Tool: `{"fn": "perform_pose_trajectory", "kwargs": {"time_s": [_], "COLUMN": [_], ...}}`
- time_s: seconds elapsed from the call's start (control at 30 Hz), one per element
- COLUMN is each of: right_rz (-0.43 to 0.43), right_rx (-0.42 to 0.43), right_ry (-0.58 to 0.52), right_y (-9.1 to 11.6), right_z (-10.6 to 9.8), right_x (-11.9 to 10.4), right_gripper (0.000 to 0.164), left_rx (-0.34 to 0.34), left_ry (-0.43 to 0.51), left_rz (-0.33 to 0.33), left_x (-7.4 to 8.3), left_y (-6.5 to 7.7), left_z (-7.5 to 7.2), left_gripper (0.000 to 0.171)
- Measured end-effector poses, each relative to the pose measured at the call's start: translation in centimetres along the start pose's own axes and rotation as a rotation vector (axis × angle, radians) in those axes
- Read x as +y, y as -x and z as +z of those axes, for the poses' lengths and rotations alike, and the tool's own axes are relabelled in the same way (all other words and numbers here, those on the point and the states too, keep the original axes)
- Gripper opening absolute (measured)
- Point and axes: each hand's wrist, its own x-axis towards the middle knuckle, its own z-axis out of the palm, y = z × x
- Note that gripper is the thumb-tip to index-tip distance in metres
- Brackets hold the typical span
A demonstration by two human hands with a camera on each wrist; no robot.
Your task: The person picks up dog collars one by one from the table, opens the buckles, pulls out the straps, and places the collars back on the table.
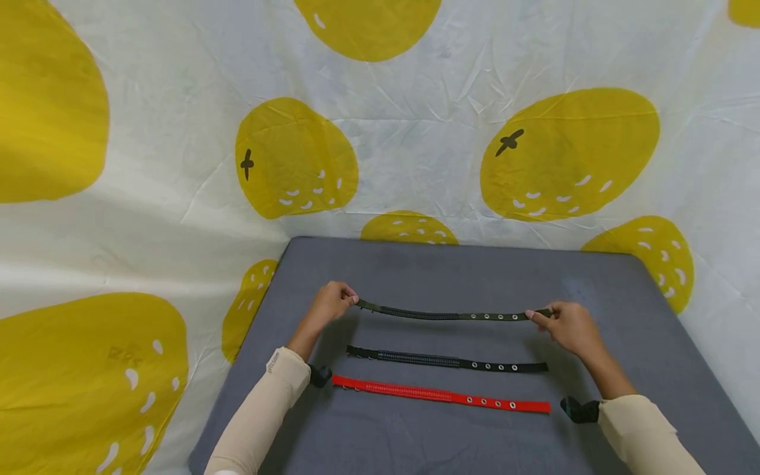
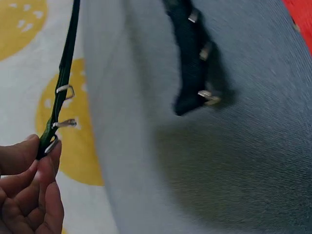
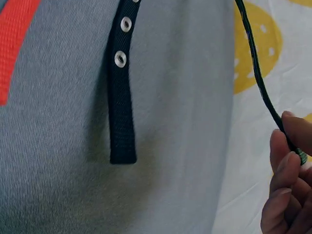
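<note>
A dark green collar (image 1: 419, 315) is stretched between both hands above the table, sagging a little in the middle. My left hand (image 1: 332, 302) pinches its buckle end, where metal fittings show in the left wrist view beside the thumb (image 2: 22, 155). The eyelet end is pinched by my right hand (image 1: 570, 324), thumb against fingers. Nearer to me lies a black collar (image 1: 418, 359), laid out straight with its metal eyelets to the right. In front of that, a red collar (image 1: 410, 390) lies roughly parallel, eyelets also to the right.
The grey table (image 1: 439, 442) carries the black and red collars. A white cloth with yellow fruit shapes (image 1: 415, 165) hangs behind the table and along its left side. Dark wrist cameras (image 1: 580, 410) sit close to the red collar's ends.
</note>
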Motion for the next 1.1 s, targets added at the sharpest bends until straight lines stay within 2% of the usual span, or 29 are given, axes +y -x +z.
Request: {"fn": "perform_pose_trajectory", "kwargs": {"time_s": [0.13, 0.43, 0.6, 0.7, 0.87, 1.1], "right_rz": [-0.005, 0.019, 0.002, -0.002, 0.029, 0.094], "right_rx": [-0.054, -0.159, -0.136, -0.112, -0.120, -0.168], "right_ry": [0.033, 0.054, 0.098, 0.113, 0.149, 0.157], "right_y": [-0.8, -1.8, -1.9, -1.8, -1.8, -1.6], "right_z": [0.5, 1.3, 2.1, 2.6, 3.4, 3.9], "right_x": [0.8, 2.2, 3.1, 3.5, 4.0, 4.9], "right_gripper": [0.041, 0.038, 0.035, 0.035, 0.035, 0.039], "left_rx": [-0.081, -0.171, -0.228, -0.221, -0.210, -0.227], "left_ry": [-0.006, 0.018, 0.054, 0.059, 0.053, 0.031], "left_rz": [-0.019, 0.000, 0.002, 0.030, 0.031, -0.037], "left_x": [-1.0, -2.9, -3.7, -4.1, -4.7, -5.4], "left_y": [-1.0, -2.2, -2.8, -3.0, -3.4, -4.1], "left_z": [0.8, 1.8, 2.5, 2.8, 3.2, 3.0], "left_gripper": [0.013, 0.013, 0.014, 0.013, 0.011, 0.013]}}
